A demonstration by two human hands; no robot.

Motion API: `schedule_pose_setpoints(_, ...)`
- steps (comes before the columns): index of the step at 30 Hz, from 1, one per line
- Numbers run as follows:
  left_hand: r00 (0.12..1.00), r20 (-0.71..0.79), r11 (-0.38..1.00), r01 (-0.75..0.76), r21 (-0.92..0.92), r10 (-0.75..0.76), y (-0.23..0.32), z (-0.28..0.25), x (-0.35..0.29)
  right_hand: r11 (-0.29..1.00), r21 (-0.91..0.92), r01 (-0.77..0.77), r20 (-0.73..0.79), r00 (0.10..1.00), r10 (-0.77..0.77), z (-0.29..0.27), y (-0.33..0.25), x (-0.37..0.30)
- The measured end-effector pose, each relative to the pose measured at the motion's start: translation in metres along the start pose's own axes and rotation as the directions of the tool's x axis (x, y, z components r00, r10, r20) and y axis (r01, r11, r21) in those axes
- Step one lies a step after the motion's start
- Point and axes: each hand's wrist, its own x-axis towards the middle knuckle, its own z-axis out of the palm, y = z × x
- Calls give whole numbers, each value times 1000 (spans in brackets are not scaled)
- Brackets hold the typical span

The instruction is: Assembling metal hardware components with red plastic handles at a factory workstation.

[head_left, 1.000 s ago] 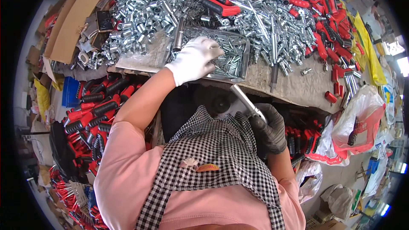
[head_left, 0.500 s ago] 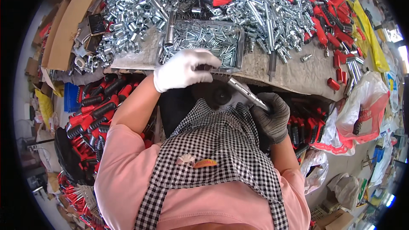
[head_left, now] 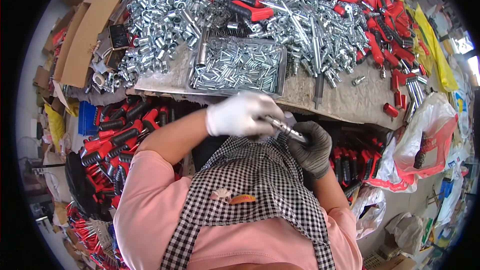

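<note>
In my right hand [head_left: 312, 149], which wears a dark grey glove, a shiny metal tube [head_left: 287, 130] with holes along its side is gripped at its near end. The tube slants up to the left, in front of my apron. My left hand [head_left: 246, 115], in a white glove, is at the tube's far end with its fingers pinched together. Motion blurs these fingertips, and anything small between them is hidden. Just beyond my left hand, a shallow tray [head_left: 281, 86] of small metal pins [head_left: 237, 67] lies at the table's front edge.
Heaped on the table are metal sleeves [head_left: 160, 17], rods and fittings [head_left: 310, 35], and red-and-black handles [head_left: 390, 20]. More handles [head_left: 117, 135] fill the space under the table at left. A cardboard box [head_left: 85, 40] stands at left; a plastic bag [head_left: 425, 140] hangs at right.
My left hand has come down and right from the tray's front edge to the tube's far end. My right hand has shifted slightly left with the tube.
</note>
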Motion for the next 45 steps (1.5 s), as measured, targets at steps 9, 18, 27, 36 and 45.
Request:
schedule_pose_setpoints(9,984,41,984,-173,29,172,-6,17,9,975,-220,15,201,979,31,-7,18,2)
schedule_pose_setpoints(18,989,52,988,-140,70,137,-6,6,32,995,-15,-97,124,987,98,-9,3,28)
schedule_pose_setpoints(27,985,68,972,-169,162,160,-18,-26,86,994,-16,-108,-27,994,107,-37,28,41)
schedule_pose_setpoints(36,986,116,945,-151,290,121,-39,-45,164,926,365,-98,-227,955,191,-78,64,77)
schedule_pose_setpoints(45,919,391,976,-29,214,-59,-34,-35,194,738,624,-257,-57,927,372,-85,93,68)
